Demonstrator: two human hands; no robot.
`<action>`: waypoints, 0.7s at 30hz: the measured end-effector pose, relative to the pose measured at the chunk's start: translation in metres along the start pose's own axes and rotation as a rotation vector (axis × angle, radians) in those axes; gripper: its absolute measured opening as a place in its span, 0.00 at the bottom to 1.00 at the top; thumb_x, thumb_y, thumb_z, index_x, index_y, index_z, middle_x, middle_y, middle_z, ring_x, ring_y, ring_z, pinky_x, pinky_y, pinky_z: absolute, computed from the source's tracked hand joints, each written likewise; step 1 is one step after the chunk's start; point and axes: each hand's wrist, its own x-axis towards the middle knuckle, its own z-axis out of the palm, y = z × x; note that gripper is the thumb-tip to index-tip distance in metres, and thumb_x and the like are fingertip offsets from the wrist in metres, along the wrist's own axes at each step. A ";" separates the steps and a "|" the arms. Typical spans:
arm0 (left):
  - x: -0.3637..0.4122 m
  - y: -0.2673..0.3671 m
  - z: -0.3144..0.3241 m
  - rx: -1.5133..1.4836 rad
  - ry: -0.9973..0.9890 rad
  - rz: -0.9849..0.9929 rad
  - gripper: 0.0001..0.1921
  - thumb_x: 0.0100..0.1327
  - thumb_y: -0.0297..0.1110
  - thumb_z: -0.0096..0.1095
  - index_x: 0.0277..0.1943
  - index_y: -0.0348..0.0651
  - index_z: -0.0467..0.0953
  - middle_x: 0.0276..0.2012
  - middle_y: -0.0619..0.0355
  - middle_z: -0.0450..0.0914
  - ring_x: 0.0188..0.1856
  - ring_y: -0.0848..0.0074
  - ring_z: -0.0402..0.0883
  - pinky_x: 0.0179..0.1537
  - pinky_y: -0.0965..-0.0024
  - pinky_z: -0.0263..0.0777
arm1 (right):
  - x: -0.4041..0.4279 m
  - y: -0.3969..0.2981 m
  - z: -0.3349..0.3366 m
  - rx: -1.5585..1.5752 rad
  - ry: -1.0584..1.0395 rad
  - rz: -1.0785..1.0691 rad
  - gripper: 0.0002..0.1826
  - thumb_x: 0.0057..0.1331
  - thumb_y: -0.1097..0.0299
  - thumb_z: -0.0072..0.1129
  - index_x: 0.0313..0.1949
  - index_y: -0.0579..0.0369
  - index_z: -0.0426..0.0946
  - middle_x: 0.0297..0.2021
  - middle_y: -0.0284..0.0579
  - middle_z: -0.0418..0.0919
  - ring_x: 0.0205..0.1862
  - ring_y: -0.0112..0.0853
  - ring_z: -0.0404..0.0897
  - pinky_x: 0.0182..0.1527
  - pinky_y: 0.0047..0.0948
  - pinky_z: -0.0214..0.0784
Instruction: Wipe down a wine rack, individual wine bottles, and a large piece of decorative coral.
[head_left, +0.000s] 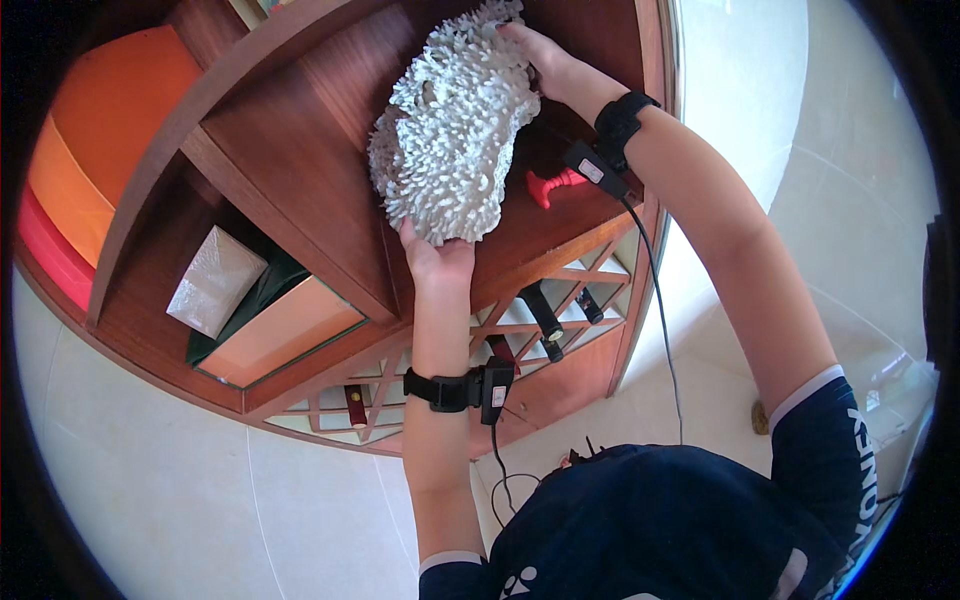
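A large piece of white branching coral (457, 127) is held between my two hands over a brown wooden shelf (307, 142). My left hand (441, 259) grips its lower end, with the thumb up along the near side. At the far upper end, my right hand (541, 60) grasps the coral's right edge; some of those fingers are hidden behind it. Whether the coral's underside touches the shelf cannot be told. A small red object (553, 186), perhaps a figurine, lies on the shelf right of the coral, below my right wrist.
Below the shelf is a lattice wine rack (487, 330) with several bottles (541, 311). A plastic-wrapped box (217, 281) rests on a dark green case (281, 281) in the left compartment. Orange boxes (135, 112) stand farther left. Cables (660, 300) hang from my wrist straps.
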 end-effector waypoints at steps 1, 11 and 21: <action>0.000 -0.002 0.003 0.021 0.007 0.002 0.23 0.62 0.46 0.33 0.57 0.44 0.56 0.57 0.55 0.58 0.58 0.63 0.57 0.57 0.57 0.53 | -0.001 -0.002 0.002 -0.034 0.019 -0.011 0.23 0.56 0.50 0.45 0.46 0.50 0.67 0.45 0.37 0.70 0.47 0.30 0.68 0.48 0.36 0.57; 0.006 -0.012 0.003 0.065 0.057 0.064 0.27 0.61 0.50 0.42 0.58 0.44 0.54 0.58 0.56 0.58 0.58 0.65 0.57 0.58 0.59 0.51 | 0.003 0.002 0.008 0.038 0.041 -0.023 0.20 0.59 0.56 0.45 0.46 0.55 0.67 0.43 0.43 0.71 0.43 0.33 0.71 0.47 0.35 0.63; 0.010 -0.021 0.003 0.091 0.162 0.155 0.22 0.59 0.39 0.50 0.54 0.38 0.60 0.51 0.54 0.67 0.49 0.65 0.69 0.49 0.60 0.66 | 0.001 0.000 -0.001 0.148 0.045 -0.082 0.17 0.60 0.58 0.44 0.45 0.54 0.66 0.40 0.42 0.72 0.41 0.31 0.72 0.44 0.33 0.65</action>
